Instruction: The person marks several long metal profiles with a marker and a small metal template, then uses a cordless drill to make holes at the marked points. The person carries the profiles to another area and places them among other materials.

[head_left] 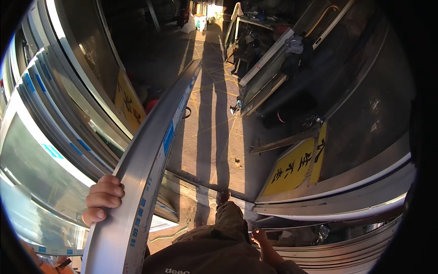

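Observation:
A long silver aluminium profile [137, 169] with blue-printed protective film slants from the lower left up toward the doorway. My left hand [104, 199] is closed over its left edge, fingers curled onto the metal face; the thumb is hidden behind it. The profile's near end runs out of the picture at the bottom. My right hand [260, 237] hangs low beside my body, its fingers curled in; what they hold, if anything, cannot be made out. It is apart from the profile, close to a stack of pale long profiles [337, 255].
Film-taped frames and panels [50, 132] lean along the left. A threshold [191, 185] crosses the floor by my feet. At the right are a yellow sign board [289, 169] and a wooden bar [285, 141]. Farther in stand leaning frames [267, 59], a cluttered bench [258, 23] and a white bucket [200, 23].

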Motion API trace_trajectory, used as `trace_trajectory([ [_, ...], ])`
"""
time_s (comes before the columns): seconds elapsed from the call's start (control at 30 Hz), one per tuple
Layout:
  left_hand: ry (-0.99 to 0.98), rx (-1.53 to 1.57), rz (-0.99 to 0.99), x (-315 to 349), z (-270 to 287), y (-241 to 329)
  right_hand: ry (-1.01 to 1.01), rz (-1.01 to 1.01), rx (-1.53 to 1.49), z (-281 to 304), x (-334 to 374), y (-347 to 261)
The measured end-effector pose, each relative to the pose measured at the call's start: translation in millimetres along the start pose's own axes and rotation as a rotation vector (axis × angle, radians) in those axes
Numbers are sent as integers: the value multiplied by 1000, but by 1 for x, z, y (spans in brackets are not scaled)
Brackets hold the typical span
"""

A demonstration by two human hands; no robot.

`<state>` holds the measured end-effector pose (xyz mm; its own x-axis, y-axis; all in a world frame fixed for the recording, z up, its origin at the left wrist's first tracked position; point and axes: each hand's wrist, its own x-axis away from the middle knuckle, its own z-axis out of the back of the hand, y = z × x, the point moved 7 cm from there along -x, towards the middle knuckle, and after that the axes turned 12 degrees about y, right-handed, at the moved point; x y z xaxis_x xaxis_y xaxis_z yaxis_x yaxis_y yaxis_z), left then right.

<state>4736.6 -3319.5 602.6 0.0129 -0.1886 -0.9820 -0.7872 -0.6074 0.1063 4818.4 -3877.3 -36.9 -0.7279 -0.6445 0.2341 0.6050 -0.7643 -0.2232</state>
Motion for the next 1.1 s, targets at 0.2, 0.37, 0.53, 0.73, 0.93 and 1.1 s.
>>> trace_trajectory([
  [0.2, -49, 154, 14, 19, -87, -170, 238, -222, -319, 62, -183, 102],
  [0.37, -111, 91, 58, -23, -127, -280, -95, -620, -933, 165, -399, 138],
  [0.53, -50, -55, 57, -41, -155, -387, 32, -419, -806, 295, -613, 136],
  [0.73, 25, -116, 106, -14, -154, -559, 78, -443, -839, 385, -796, 98],
  [0.93, 145, -237, 109, -34, -133, -730, -278, -171, -363, 329, -897, 132],
  [1.1, -36, -216, 171, -62, -110, -847, -266, -336, -590, 367, -1003, 117],
])
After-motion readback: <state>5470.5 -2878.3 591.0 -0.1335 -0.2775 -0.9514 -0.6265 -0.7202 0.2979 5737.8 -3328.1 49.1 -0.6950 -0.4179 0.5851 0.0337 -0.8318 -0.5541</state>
